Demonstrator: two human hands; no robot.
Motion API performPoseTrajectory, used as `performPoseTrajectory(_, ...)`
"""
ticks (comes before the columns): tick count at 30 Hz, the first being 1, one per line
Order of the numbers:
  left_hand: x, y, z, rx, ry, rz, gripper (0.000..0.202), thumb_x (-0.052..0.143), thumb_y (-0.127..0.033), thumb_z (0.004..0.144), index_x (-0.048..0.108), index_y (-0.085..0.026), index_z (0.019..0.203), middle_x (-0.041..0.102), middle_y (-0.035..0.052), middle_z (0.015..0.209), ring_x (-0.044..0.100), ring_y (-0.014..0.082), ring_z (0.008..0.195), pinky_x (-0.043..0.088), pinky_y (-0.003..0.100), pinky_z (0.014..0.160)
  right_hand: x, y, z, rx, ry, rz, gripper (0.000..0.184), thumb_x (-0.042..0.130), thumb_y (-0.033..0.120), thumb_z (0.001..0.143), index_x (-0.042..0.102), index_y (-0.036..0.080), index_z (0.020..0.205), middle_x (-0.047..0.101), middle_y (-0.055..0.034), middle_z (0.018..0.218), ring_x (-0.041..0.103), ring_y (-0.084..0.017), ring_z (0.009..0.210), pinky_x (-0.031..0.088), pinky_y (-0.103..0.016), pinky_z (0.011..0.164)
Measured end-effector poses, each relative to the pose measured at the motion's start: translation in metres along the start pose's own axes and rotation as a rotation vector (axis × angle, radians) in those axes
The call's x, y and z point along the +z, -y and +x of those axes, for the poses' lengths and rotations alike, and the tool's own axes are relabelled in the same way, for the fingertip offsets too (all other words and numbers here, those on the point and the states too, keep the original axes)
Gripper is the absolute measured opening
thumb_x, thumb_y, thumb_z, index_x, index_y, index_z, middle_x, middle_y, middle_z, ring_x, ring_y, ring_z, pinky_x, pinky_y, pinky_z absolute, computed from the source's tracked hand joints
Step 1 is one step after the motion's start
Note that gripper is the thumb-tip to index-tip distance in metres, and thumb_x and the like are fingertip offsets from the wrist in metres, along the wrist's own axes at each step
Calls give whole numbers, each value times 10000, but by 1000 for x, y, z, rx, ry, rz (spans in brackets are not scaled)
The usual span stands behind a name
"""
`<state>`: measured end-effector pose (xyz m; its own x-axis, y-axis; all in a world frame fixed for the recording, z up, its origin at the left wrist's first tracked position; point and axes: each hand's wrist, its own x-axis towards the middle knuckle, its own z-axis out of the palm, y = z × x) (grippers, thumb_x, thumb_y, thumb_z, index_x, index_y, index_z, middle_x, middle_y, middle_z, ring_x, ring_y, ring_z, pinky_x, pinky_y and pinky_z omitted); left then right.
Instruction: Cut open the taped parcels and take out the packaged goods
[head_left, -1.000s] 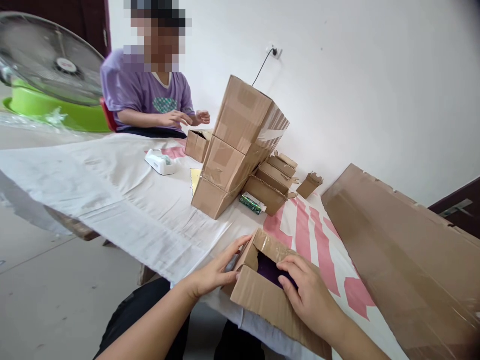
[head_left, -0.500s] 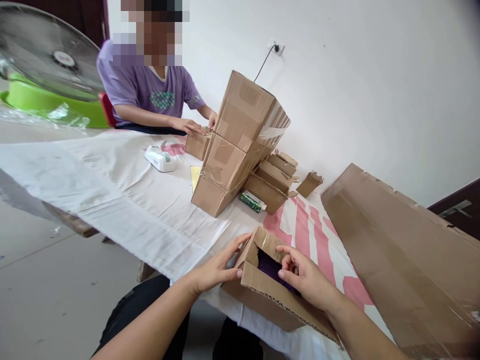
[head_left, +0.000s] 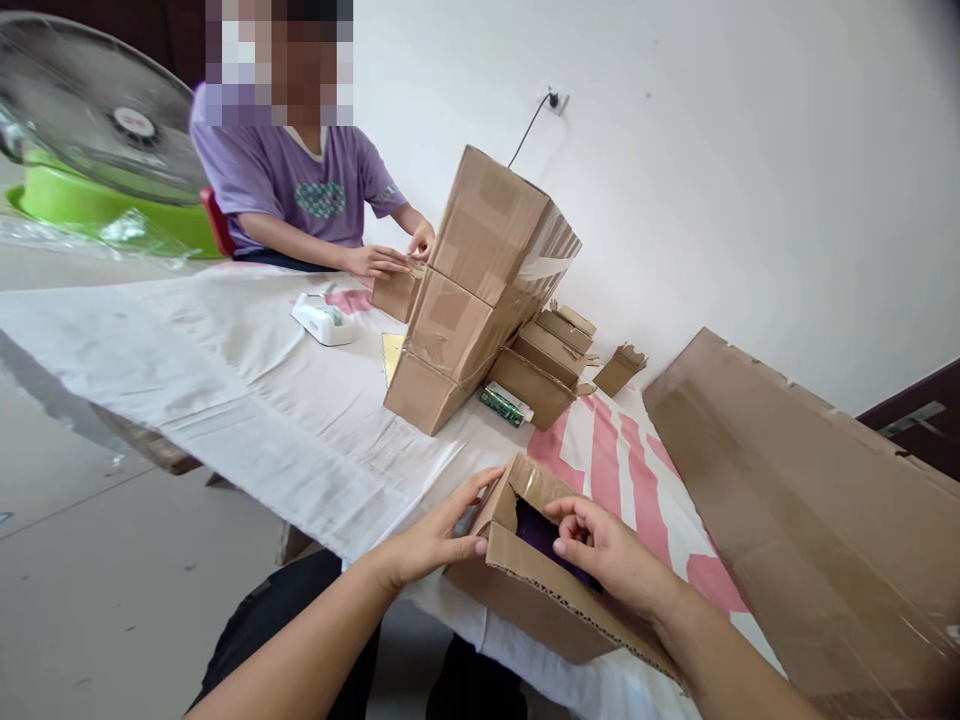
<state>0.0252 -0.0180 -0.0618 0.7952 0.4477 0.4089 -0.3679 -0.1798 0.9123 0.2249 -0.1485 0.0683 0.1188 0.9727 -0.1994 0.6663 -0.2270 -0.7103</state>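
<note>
A cardboard box (head_left: 525, 612) lies near the table's front edge, its top partly open with one long corrugated flap raised along my side. My left hand (head_left: 433, 535) grips the box's left end, thumb on the near flap and fingers spread toward the far corner. Over the opening, my right hand (head_left: 600, 545) is partly curled, thumb and index finger apart, with nothing visible between them. Something dark purple (head_left: 534, 528) shows inside the box; what it is I cannot tell. Clear tape shines on the box's far flap (head_left: 536, 480).
Taped boxes (head_left: 450, 325) stand stacked mid-table, with smaller open boxes (head_left: 534, 385) and a green-printed packet (head_left: 502, 405) beside them. A white tape dispenser (head_left: 322, 320) sits left. Across the table, a person (head_left: 315, 200) handles a small box (head_left: 394, 292). A large cardboard piece (head_left: 795, 500) leans at right.
My right hand has shifted slightly left over the opening. My left hand stays on the box. The other person's head and arms have moved a little.
</note>
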Motion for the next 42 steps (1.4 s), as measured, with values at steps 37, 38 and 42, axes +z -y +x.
performPoseTrajectory(37,-5,11,-3,-13,-6,80,875,613,-636,815,223,-303,1524,215,102,1608,250,393,1423,214,571,1157,-2,16,24,243,-133,191,151,587,318,776,545,188,714,590,62,505,391,-43,343,244,-202,426)
performPoseTrajectory(38,-5,11,-3,-14,-5,76,881,615,-640,810,224,-302,1523,213,103,1608,250,394,1422,214,570,1157,-3,16,24,244,-143,184,139,579,304,783,547,187,716,592,63,502,394,-42,339,246,-200,423)
performPoseTrajectory(42,-4,10,-2,-40,-5,66,898,616,-658,799,216,-307,1522,218,101,1603,272,391,1408,225,566,1152,-5,15,29,267,-153,179,128,542,263,809,542,187,706,602,60,503,401,-38,323,231,-195,402)
